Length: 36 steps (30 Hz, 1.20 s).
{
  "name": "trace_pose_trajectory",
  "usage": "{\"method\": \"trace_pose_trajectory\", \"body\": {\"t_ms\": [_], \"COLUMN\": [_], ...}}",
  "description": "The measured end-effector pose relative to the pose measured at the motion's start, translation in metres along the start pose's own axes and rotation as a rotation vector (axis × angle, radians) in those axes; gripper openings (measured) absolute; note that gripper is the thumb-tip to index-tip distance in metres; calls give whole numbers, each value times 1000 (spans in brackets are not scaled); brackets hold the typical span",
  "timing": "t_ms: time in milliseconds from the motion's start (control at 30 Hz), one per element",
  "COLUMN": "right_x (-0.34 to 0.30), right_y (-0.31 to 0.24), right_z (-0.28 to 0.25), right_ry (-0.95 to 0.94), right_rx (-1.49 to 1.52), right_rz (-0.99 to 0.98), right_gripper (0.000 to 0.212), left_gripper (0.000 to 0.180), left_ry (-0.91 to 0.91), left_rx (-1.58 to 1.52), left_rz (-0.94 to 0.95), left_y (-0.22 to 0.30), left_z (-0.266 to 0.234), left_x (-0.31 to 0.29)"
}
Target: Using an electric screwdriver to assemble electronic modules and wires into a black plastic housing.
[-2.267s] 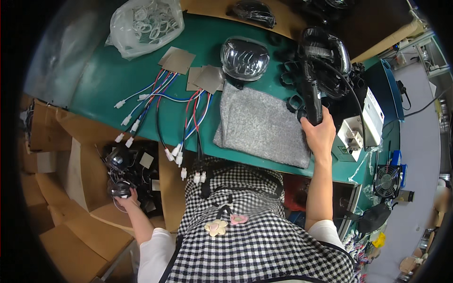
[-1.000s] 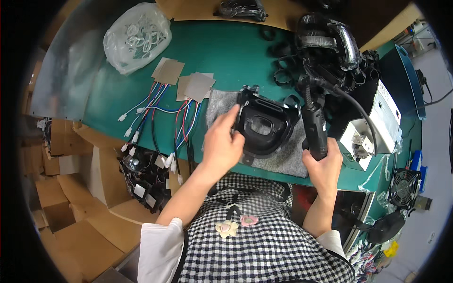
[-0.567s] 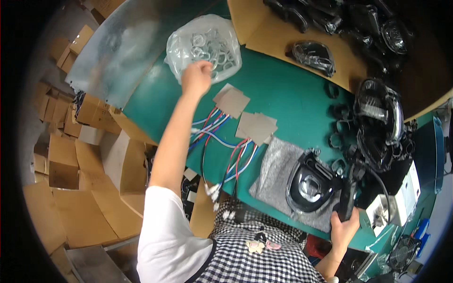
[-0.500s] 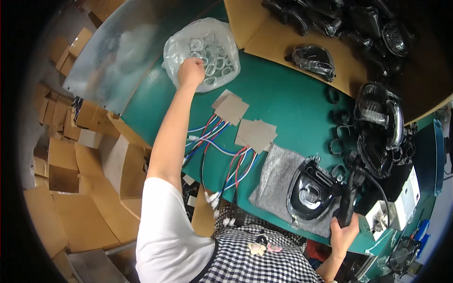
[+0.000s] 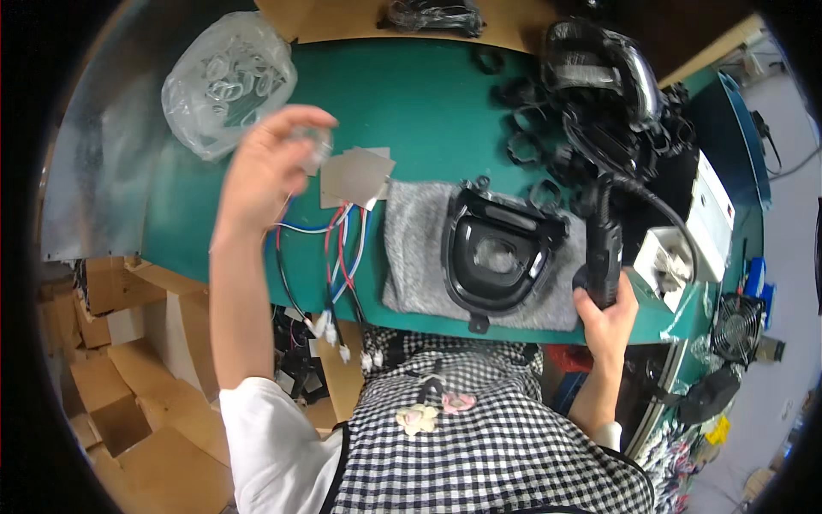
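My left hand (image 5: 265,167), slightly blurred, is in the air between the clear plastic bag (image 5: 184,120) and the grey square plates (image 5: 358,178). Its thumb and fingers pinch a small clear plastic part (image 5: 319,147). Similar clear ring-shaped pieces (image 5: 227,88) lie in the bag. At the right, my right hand (image 5: 610,319) grips the handle of a black corded hand tool (image 5: 604,248); its exact kind does not show. Beside it, a glossy black housing (image 5: 497,253) with a bowl-like hollow rests on a folded grey cloth (image 5: 415,248).
Coloured wires (image 5: 334,248) with white connectors hang over the table's near edge. Black rings (image 5: 524,147) and wrapped black parts (image 5: 591,73) lie at the back right. A small white box (image 5: 666,265) stands right of the tool. Cardboard boxes (image 5: 163,385) fill the lower left.
My left hand has come out of the bag with a clear plastic part and moved toward the housing. The view has shifted right. My right hand still holds the tool.
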State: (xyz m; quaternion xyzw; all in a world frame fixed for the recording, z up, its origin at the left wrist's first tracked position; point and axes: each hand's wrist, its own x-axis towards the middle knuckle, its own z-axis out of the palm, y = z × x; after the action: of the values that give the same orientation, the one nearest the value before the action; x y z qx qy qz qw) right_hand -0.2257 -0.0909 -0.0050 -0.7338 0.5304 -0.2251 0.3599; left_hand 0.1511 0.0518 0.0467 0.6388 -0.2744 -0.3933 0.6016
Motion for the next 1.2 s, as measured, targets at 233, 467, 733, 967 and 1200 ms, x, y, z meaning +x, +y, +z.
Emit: {"method": "trace_pose_trajectory", "body": {"t_ms": [233, 467, 733, 967, 1200], "right_x": [-15, -17, -7, 7, 13], "right_y": [-14, -5, -16, -55, -78], "right_z": [-17, -22, -22, 4, 33], "right_ry": [-3, -24, -80, -294, -348], "right_rx": [417, 362, 439, 287, -231], "right_rz": [-36, -125, -60, -300, -567], "right_gripper": [28, 26, 28, 41, 43], "left_gripper": [11, 14, 31, 55, 69], "left_ry": [-132, -39, -118, 163, 165], "left_rx": [406, 1039, 1207, 906, 906], "left_rz": [139, 674, 431, 442, 366], "left_y": [-30, -66, -65, -78, -106], "left_z": [147, 178, 180, 159, 177], "left_x": [-49, -35, -33, -73, -93]}}
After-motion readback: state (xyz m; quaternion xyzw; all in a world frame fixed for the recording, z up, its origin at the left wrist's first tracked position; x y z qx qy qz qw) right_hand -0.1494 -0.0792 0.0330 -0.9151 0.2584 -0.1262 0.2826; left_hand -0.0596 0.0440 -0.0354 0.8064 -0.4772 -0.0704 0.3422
